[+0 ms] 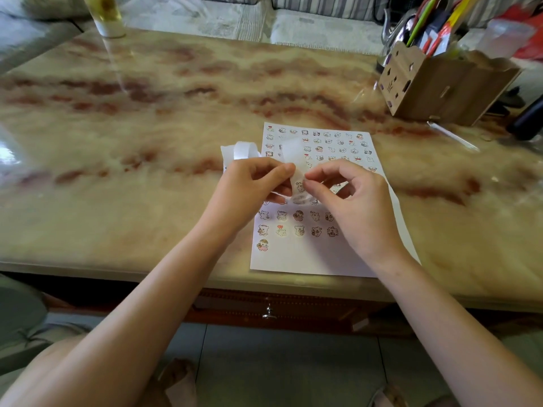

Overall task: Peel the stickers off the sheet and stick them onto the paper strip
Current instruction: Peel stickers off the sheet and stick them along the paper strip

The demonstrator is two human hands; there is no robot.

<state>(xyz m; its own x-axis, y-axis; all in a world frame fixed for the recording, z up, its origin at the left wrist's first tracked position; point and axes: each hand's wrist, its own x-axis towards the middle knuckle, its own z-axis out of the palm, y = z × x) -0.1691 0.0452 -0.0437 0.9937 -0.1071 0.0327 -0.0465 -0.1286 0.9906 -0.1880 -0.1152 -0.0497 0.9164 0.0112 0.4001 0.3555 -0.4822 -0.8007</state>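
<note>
A white sticker sheet (305, 254) printed with several small cartoon animals lies flat on the marble table, near its front edge. Above the sheet's middle my left hand (249, 186) grips a white paper strip (242, 151) that loops up and back behind the fingers. A stretch of the strip hangs between both hands and carries a small animal sticker (299, 186). My right hand (349, 198) has thumb and forefinger pressed on the strip right beside that sticker. Both hands cover the sheet's middle rows.
A brown cardboard organiser (440, 83) full of pens and scissors stands at the back right. A bottle (107, 16) stands at the back left. A clear thin stick (452, 135) lies in front of the organiser. A dark object (529, 118) sits at the right edge.
</note>
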